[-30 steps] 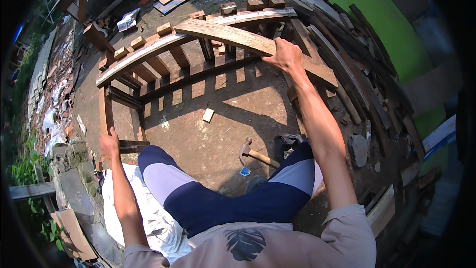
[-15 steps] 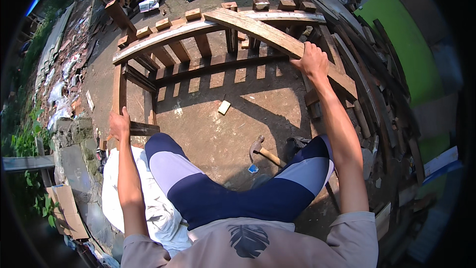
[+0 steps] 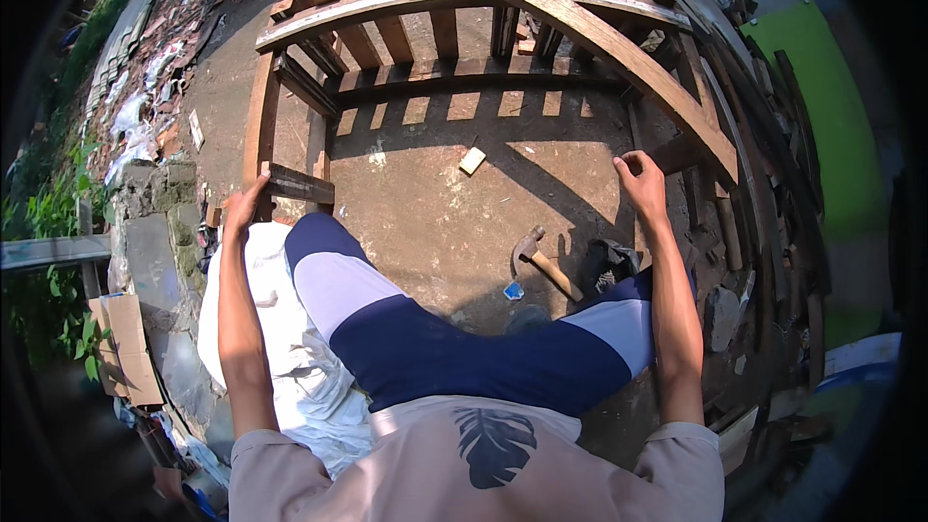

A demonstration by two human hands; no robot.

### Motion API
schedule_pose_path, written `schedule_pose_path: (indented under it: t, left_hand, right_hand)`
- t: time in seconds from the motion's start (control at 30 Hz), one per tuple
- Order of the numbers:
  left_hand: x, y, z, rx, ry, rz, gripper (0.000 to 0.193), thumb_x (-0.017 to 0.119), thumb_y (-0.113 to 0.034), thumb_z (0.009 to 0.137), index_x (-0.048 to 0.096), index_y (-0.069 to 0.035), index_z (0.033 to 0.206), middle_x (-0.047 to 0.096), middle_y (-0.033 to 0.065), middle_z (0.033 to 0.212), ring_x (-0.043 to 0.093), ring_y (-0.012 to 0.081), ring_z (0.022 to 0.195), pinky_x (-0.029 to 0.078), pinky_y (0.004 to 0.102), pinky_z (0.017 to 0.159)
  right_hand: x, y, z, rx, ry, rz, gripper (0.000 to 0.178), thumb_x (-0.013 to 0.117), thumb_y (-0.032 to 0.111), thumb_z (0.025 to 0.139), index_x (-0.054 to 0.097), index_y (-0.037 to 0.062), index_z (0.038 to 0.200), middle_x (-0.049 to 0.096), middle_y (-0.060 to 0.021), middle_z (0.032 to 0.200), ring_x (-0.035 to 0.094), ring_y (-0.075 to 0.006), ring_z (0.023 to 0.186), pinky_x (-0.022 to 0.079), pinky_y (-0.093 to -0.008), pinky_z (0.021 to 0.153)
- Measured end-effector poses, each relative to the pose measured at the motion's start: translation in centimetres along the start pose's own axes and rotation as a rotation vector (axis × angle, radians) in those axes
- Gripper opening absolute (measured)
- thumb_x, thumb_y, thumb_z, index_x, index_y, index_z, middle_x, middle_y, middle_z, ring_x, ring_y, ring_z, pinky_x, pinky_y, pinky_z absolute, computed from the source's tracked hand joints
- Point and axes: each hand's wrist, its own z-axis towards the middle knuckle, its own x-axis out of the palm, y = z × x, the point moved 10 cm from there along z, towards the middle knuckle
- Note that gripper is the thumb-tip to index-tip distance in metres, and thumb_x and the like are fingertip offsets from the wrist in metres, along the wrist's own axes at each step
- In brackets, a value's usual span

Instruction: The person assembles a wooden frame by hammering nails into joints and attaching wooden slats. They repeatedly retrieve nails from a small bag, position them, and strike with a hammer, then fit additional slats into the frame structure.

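A slatted wooden frame [image 3: 372, 6] stands in front of me, with short block-like slat ends along its top rail. My left hand [image 3: 244, 201] is closed round the near end of its left side rail. A loose plank [image 3: 604, 53] lies slantwise across the frame's right corner, its far end resting on the top rail. My right hand [image 3: 642, 184] is in the air just nearer than the plank, apart from it, fingers loosely bent and nothing visible in them. On the ground between my legs lies a claw hammer [image 3: 549, 264] with a wooden handle.
A small pale wood block [image 3: 472, 161] and a blue scrap [image 3: 513, 291] lie on the ground. White cloth [image 3: 280, 329] is beside my left leg, near a low stone wall [image 3: 150, 251]. Stacked timber [image 3: 773, 169] and a green panel [image 3: 822, 106] flank the right side.
My right hand has let go of the plank and drawn back toward me. The plank stays across the frame. My left hand keeps to the side rail while the view shifts.
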Motion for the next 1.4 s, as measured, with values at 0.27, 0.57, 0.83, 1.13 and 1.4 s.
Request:
schedule_pose_path:
  t: [0.27, 0.57, 0.83, 1.13, 1.4]
  left_hand:
    - [0.0, 0.0, -0.1, 0.009, -0.054, 0.018, 0.060, 0.072, -0.056, 0.078, 0.070, 0.001, 0.093, 0.065, 0.0088, 0.076, 0.061, 0.0180, 0.066, 0.047, 0.0311, 0.059]
    - [-0.6, -0.5, -0.7, 0.024, -0.070, -0.024, 0.054, 0.076, -0.054, 0.075, 0.067, -0.002, 0.087, 0.061, 0.0053, 0.071, 0.057, 0.0154, 0.058, 0.044, 0.0301, 0.052]
    - [0.1, 1.5, -5.7, 0.004, -0.106, -0.020, 0.050, 0.072, -0.051, 0.082, 0.067, -0.005, 0.099, 0.059, 0.0013, 0.077, 0.053, 0.0117, 0.063, 0.042, 0.0273, 0.056]
    - [1.5, 4.7, -10.4, -0.033, -0.179, -0.113, 0.043, 0.073, -0.045, 0.082, 0.066, -0.003, 0.089, 0.057, -0.0002, 0.071, 0.052, 0.0101, 0.060, 0.042, 0.0269, 0.054]
    - [1.3, 3.1, -9.5, 0.006, -0.365, 0.122, 0.072, 0.075, -0.051, 0.074, 0.062, 0.005, 0.117, 0.068, 0.0188, 0.103, 0.065, 0.0255, 0.088, 0.049, 0.0350, 0.082]
  right_hand:
    - [-2.5, -18.8, -3.8, 0.844, 0.265, 0.090, 0.084, 0.065, 0.055, 0.082, 0.050, -0.0138, 0.128, 0.053, -0.0265, 0.131, 0.053, -0.0386, 0.118, 0.044, -0.0497, 0.092]
    - [-1.9, -17.4, 2.9, 0.582, -0.332, 0.473, 0.086, 0.066, 0.055, 0.085, 0.040, -0.0038, 0.142, 0.041, -0.0159, 0.147, 0.038, -0.0262, 0.136, 0.030, -0.0355, 0.109]
    - [-1.1, -18.7, 6.3, 0.437, -0.389, 0.225, 0.073, 0.046, 0.054, 0.096, 0.032, 0.0045, 0.148, 0.031, -0.0131, 0.155, 0.026, -0.0275, 0.144, 0.022, -0.0358, 0.115]
    - [-2.6, -20.4, 4.0, 0.692, -0.383, 0.490, 0.084, 0.061, 0.068, 0.081, 0.056, 0.0003, 0.131, 0.057, -0.0121, 0.134, 0.054, -0.0237, 0.121, 0.040, -0.0344, 0.102]
    - [-3.6, -20.3, 4.9, 0.497, -0.247, 0.496, 0.074, 0.065, 0.048, 0.089, 0.044, 0.0002, 0.141, 0.051, -0.0097, 0.140, 0.051, -0.0185, 0.124, 0.037, -0.0319, 0.104]
